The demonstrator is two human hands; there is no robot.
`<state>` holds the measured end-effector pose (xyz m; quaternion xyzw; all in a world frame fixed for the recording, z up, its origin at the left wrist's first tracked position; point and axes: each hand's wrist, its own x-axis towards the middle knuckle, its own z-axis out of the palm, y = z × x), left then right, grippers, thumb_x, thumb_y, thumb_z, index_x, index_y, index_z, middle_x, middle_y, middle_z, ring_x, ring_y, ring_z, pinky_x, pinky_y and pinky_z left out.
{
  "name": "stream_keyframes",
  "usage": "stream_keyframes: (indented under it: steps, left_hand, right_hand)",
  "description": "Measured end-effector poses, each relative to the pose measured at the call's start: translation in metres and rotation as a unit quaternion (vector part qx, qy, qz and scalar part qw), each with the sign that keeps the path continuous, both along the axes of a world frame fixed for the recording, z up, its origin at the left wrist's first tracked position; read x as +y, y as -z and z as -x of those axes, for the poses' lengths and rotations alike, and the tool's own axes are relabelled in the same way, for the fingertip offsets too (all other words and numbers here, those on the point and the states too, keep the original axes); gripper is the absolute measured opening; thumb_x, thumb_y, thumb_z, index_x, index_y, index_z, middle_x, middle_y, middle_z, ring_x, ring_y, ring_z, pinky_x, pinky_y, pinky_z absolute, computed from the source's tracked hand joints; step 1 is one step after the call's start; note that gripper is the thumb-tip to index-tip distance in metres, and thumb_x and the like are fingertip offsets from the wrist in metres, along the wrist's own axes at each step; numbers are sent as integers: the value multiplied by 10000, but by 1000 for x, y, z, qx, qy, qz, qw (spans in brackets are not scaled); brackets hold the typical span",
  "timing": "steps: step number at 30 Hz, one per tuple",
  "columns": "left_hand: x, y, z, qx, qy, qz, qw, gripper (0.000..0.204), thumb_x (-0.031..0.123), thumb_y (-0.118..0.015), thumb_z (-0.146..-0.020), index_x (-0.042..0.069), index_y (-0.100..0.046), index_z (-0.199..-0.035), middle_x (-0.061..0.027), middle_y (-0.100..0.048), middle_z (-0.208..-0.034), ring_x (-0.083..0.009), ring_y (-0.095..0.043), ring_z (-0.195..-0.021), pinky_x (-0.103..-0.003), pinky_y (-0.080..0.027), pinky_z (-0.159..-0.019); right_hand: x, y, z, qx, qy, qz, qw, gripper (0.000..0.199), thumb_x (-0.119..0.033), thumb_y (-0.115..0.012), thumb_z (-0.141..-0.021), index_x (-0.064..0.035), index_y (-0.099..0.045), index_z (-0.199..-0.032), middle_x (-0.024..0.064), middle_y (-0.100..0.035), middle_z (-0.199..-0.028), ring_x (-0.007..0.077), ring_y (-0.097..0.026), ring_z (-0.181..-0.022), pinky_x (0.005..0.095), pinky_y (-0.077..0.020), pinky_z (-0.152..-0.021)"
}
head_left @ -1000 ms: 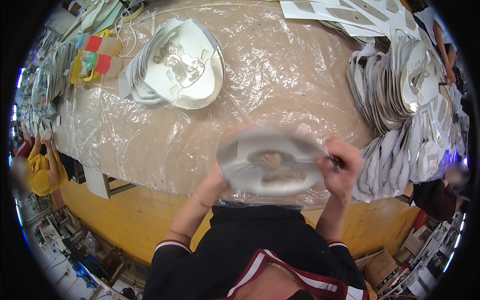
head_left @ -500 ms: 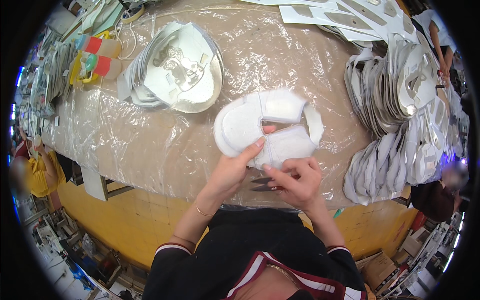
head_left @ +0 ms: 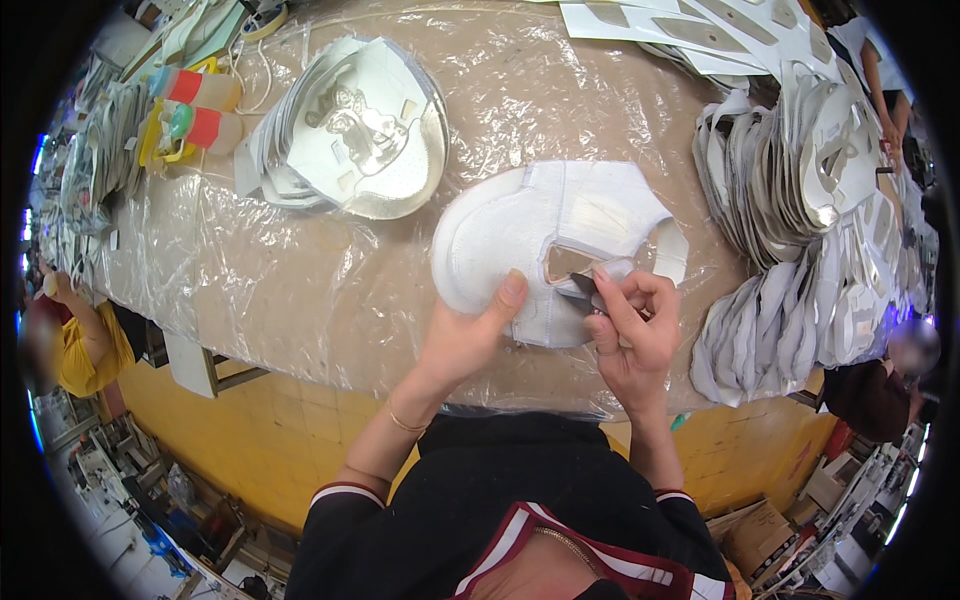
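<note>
A white shoe upper [head_left: 490, 230] with stitched seams is held above the table, its rounded toe to the left and its heel strap to the right. My left hand [head_left: 462, 335] grips its near edge, thumb on top and fingers hidden underneath. In my right hand [head_left: 640, 335] are dark-bladed thread snips [head_left: 578, 289], the fingers closed round them and their handles mostly covered. The blades lie at the near edge of the upper's middle opening, pointing left. Whether they touch any thread is too small to tell.
A stack of shoe uppers [head_left: 375, 190] stands at the back left, beside bottles with red labels [head_left: 215, 130]. More stacked uppers [head_left: 750, 190] fill the table's right side, with white cut sheets [head_left: 690, 45] behind. Clear plastic covers the table [head_left: 300, 290]. Other people are at both sides.
My right hand has moved up and right, bringing the snips from below the upper to its opening. The upper has turned slightly and lies a little higher and further right.
</note>
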<state>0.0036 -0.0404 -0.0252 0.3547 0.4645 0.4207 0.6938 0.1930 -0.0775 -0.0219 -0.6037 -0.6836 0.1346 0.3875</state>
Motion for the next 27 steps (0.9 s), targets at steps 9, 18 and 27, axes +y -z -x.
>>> stream_keyframes:
  steps: [9,18,27]
  left_hand:
    - [5,1,-3,-50,51,31,997,453,239,-598,-998,2,-478,-1365,-92,-583,-1291,-171,-550,-1174,-329,-449,-991]
    - [2,0,-11,-107,28,76,991,445,183,-590,-1000,23,-451,-1391,-76,-559,-1328,-162,-542,-1194,-333,-448,-1007]
    - [3,-2,-7,-17,38,7,999,497,262,-651,-968,-11,-484,-1348,-95,-588,-1272,-166,-550,-1156,-327,-453,-975]
  right_hand:
    - [3,3,0,-41,10,-71,997,398,-327,-771,-764,-164,-748,-1127,-15,-583,-889,123,-501,-721,306,-327,-764]
    - [2,11,0,-56,23,-115,992,390,-255,-817,-700,-167,-765,-1077,-30,-565,-858,110,-480,-695,298,-307,-736]
    - [3,5,-3,-75,9,-97,992,347,-246,-807,-730,-151,-766,-1062,-31,-579,-824,120,-466,-695,293,-320,-730]
